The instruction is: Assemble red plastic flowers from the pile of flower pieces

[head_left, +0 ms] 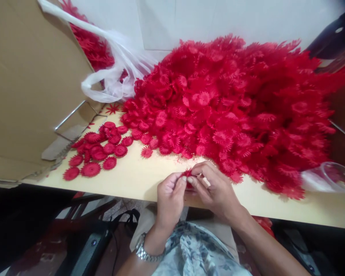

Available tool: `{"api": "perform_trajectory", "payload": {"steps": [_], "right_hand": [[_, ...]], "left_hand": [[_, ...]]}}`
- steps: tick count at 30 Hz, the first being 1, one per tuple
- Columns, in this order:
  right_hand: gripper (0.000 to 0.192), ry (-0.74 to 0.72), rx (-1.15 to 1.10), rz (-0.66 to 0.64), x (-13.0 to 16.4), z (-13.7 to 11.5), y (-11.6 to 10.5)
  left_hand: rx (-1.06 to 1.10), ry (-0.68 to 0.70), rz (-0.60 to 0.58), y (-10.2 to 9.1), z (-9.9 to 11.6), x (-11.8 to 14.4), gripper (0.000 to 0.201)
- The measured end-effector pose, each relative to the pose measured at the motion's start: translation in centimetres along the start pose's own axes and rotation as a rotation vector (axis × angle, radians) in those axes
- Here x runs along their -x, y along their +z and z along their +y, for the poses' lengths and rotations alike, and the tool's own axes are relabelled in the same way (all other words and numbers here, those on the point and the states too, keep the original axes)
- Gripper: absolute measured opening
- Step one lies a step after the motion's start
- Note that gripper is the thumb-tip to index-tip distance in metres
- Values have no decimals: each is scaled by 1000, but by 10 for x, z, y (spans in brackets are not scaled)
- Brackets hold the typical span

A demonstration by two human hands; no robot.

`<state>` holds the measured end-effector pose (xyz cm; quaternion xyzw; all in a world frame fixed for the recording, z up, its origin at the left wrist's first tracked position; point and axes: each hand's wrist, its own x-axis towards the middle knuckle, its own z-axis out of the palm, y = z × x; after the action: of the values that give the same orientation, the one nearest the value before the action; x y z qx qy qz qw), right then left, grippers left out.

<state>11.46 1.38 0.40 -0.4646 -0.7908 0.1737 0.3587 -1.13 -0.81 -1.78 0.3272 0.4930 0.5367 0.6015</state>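
At the table's front edge, my left hand (172, 191) and my right hand (211, 186) meet, thumbs and fingers pinched on one small red toothed piece (188, 173). It looks like a paper or plastic flower disc, and the fingers cover most of it. Just beyond my hands rises a big heap of red flower pieces (204, 99) with fringed edges. To the left lies a loose group of flat, toothed red discs (97, 152), some overlapping.
A large cardboard box (40, 88) stands at the left, beside a bent metal wire frame (70, 117). Behind it a white plastic bag (117, 69) holds more red pieces. Clear plastic (327, 178) lies at the right on the pale tabletop (129, 172). A white wall closes the back.
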Motion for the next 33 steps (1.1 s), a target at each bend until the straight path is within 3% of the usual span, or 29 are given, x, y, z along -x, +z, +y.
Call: {"api": "perform_trajectory", "payload": {"steps": [3, 8, 13, 22, 33], "right_hand": [[5, 40, -65, -45, 0, -1, -1], [9, -5, -27, 97, -4, -6, 1], [6, 87, -93, 134, -6, -8, 0], [13, 371, -493, 27, 1, -6, 2], [26, 436, -735, -3, -7, -6, -4]], "left_hand": [[-35, 8, -34, -1, -1, 2, 20], [8, 44, 30, 2, 1, 4, 20], [96, -18, -2, 3, 7, 6, 22], [87, -42, 14, 2, 8, 9, 22], [121, -45, -125, -4, 23, 10, 19]]}}
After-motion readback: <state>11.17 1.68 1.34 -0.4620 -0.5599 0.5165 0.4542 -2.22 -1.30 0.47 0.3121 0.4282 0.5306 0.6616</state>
